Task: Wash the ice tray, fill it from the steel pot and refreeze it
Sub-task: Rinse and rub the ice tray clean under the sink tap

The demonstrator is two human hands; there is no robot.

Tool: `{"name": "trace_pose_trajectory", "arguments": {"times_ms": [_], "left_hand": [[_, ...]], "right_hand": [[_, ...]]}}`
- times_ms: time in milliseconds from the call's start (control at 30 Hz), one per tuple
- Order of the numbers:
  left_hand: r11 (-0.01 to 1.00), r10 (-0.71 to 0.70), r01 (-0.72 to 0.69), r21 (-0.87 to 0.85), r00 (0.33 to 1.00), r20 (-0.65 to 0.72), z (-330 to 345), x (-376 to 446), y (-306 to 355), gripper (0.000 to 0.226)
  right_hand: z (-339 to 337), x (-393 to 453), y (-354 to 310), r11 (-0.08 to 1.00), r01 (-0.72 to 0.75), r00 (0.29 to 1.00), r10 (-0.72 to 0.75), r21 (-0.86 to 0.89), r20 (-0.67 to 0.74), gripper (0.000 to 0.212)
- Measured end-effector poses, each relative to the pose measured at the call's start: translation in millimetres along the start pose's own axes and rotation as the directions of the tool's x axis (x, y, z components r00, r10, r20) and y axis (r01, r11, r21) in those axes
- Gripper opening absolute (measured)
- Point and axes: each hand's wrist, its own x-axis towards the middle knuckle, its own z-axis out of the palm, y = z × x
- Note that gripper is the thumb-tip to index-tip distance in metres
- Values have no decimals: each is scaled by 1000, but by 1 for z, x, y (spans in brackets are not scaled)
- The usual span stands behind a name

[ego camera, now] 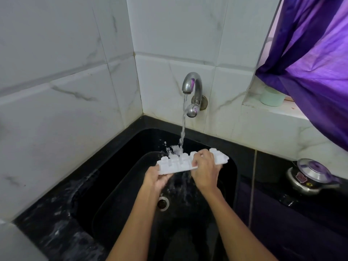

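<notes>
A white plastic ice tray [180,163] is held upside down over the black sink [231,166], its cup bottoms facing up. Water from the steel tap [194,85] falls onto the tray's middle and splashes off its left part. My left hand [156,178] grips the tray's near left end from below. Over the tray's right part my right hand [204,171] is closed, fingers curled on its top. The steel pot [310,176] with a lid stands on the black counter at the right.
The sink drain [162,203] shows below my left wrist. The black counter [56,228] left of the sink is wet. A pale green cup [272,97] sits on the tiled ledge under a purple curtain [310,59]. White tiled walls close the corner.
</notes>
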Motion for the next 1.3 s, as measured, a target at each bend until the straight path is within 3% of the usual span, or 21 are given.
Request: {"name": "trace_pose_trajectory", "arguments": {"times_ms": [100,133,233,267,333,400,500,600,633,733,800,867,1033,1100,1200,1300], "left_hand": [[992,59,-52,114,996,-63,2,4,-5,30],[984,86,-73,162,993,-76,3,4,-7,31],[974,149,-140,179,988,-36,9,9,-14,35],[969,166,-159,191,986,-25,12,6,-16,34],[962,198,-194,190,980,-1,14,5,-17,31],[955,253,-244,170,967,-31,13,4,-8,30],[946,298,-290,143,954,-35,4,7,8,30],[940,291,-280,197,956,-25,5,4,6,30],[942,280,-271,200,960,-19,8,4,0,30],[944,245,-237,227,969,-6,19,-1,-15,27],[941,251,-243,237,968,-3,19,-1,-14,26],[933,290,-277,229,957,-26,15,-1,-4,29],[932,273,-251,263,961,-51,1,1,10,33],[934,255,-234,271,966,-45,4,0,3,34],[927,246,-228,298,969,-22,9,0,-1,34],[926,213,-195,322,977,-23,4,4,11,33]], "right_hand": [[-6,-2,-21,969,-100,974,142,-225,175,31],[-9,0,-28,973,-84,972,128,-217,198,31],[-8,5,-47,978,137,941,-179,160,287,35],[-4,5,-51,956,219,898,-276,198,341,38],[7,10,-50,934,352,841,-342,57,419,48],[10,22,-37,936,338,853,-262,-96,451,59],[-1,44,-7,960,138,897,-16,-245,443,72],[-8,48,-4,943,-51,886,195,-330,421,79],[-5,45,-15,954,-23,893,154,-299,423,78],[9,28,-54,957,271,875,-199,-106,441,65],[12,23,-58,932,357,840,-290,-65,459,59],[10,30,-41,947,305,862,-229,-104,452,63],[-4,41,-2,952,-24,859,176,-306,480,71],[2,34,-20,969,4,893,107,-245,438,69],[11,19,-48,966,244,866,-180,-80,466,66],[-2,21,-43,962,255,819,-158,-102,552,80]]}}
